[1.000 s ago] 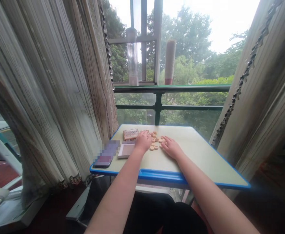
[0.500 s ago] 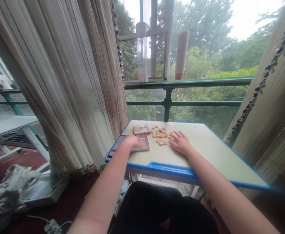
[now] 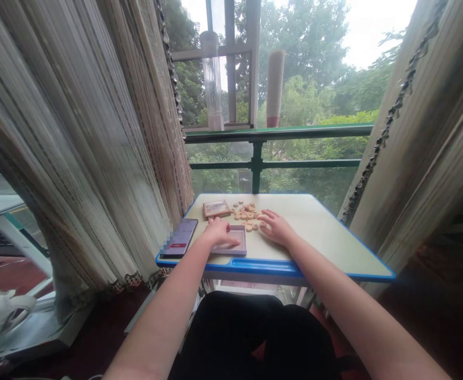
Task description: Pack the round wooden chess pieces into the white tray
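Observation:
My left hand (image 3: 217, 233) is at the left side of a shallow, pale purple box tray (image 3: 235, 251). Its thumb reaches inside and the other fingers lie over the far left edge, gripping the tray. Part of the tray is hidden under that hand. Round wooden game pieces (image 3: 249, 215), probably Chinese chess discs, lie in a loose cluster beyond the tray. My right hand (image 3: 277, 229) rests palm down on the table, fingers apart, with its fingertips at the right side of the cluster. Behind the tray lies a flat brown box (image 3: 216, 208) with a printed top.
The cream table (image 3: 330, 248) has a blue rim and a blue pen groove (image 3: 261, 264) along its front edge. A phone (image 3: 181, 237) lies at the left edge. Behind stand a green railing (image 3: 310, 133), a tall stack of cups (image 3: 275, 89) and curtains (image 3: 108, 132) at both sides.
The tray has shifted right and nearer to me with my left hand, apart from the phone and the printed box. My right hand has drawn slightly nearer me. The view has turned right.

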A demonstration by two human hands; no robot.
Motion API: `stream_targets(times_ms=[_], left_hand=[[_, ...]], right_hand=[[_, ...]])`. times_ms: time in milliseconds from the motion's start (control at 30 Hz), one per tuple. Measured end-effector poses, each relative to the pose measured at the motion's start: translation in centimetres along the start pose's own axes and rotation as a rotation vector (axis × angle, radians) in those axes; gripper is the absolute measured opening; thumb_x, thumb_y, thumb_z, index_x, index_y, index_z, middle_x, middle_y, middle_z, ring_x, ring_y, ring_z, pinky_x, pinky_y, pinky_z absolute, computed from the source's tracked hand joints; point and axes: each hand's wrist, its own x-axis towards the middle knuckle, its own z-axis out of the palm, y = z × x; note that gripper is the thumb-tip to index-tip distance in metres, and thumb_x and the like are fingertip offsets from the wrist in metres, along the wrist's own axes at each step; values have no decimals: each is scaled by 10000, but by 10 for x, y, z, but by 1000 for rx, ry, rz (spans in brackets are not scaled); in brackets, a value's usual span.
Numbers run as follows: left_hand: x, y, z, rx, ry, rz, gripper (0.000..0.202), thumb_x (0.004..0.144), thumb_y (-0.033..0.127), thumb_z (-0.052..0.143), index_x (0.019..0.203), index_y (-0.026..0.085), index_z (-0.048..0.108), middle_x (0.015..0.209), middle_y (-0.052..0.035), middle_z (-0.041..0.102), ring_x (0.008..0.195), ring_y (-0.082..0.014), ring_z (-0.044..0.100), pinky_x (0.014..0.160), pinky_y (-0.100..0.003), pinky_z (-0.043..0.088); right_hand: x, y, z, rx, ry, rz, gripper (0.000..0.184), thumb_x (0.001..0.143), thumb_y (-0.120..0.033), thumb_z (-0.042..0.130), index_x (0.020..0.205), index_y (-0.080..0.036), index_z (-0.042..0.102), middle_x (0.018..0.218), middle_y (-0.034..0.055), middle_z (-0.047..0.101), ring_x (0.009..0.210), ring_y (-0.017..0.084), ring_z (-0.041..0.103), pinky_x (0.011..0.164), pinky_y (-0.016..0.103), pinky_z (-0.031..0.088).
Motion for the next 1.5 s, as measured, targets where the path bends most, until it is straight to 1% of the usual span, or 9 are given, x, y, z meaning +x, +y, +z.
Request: stream_targets(times_ms=[167,333,467,600,700,867,1100,1300,1500], left_hand=[[5,14,-2,39,-45,27,739,435,757,585,923,203,594,1083,-128,518,1063,-357,450,858,-396,390],[12,32,2,59,-4,74,777,467,789,523,960,192,587,1110,-147,518,1087,-358,430,872,-408,376],[22,48,7,84,16,144,791,488,783,513,1009,193,587,1136,-153,527,1099,-355,422,871,-411,381],[35,57,6,87,68,215,660,603,737,464,950,199,623,1097,-136,576,1031,-327,492,839,-398,403],[50,55,0,49,58,228,547,783,610,304,812,206,670,927,-113,649,860,-272,586,734,-356,433],[85,38,2,12,309,12,478,833,360,281,657,159,678,750,-133,673,736,-245,617,604,-306,404],[103,22,33,-440,446,175,502,854,384,285,503,171,573,511,-30,592,537,-140,550,574,-248,366],[99,23,32,-397,447,300,499,842,419,352,459,168,548,497,-29,574,534,-131,522,557,-247,339],[97,21,37,-392,578,292,502,850,417,340,444,170,504,482,-25,542,500,-120,481,544,-247,318]], right_hand=[[0,-14,0,67,-57,-192,297,860,-323,448,1075,-269,646,1262,50,548,1189,213,459,1016,386,342],[8,-5,-5,67,-142,6,242,821,-314,510,982,-240,675,1103,56,642,1151,224,481,992,360,354],[21,10,-12,47,-273,132,212,786,-269,546,942,-220,681,917,56,674,901,199,593,785,282,446],[29,22,-17,6,-290,181,209,779,-219,536,921,-221,689,898,63,658,759,163,595,681,244,425],[32,27,-19,-4,-291,163,203,784,-211,524,898,-230,690,890,56,648,802,161,584,696,230,407],[45,36,-18,-9,-302,244,244,858,-259,441,944,-225,667,797,65,636,753,172,563,675,257,388],[45,54,-1,55,-178,28,268,871,-246,432,835,-168,685,954,97,631,839,184,492,788,292,365],[39,51,-2,-2,-217,69,271,872,-257,429,802,-180,679,800,72,657,767,182,471,707,274,347],[40,47,-7,9,-188,170,275,871,-286,426,846,-185,680,852,57,673,810,185,494,710,266,354]])
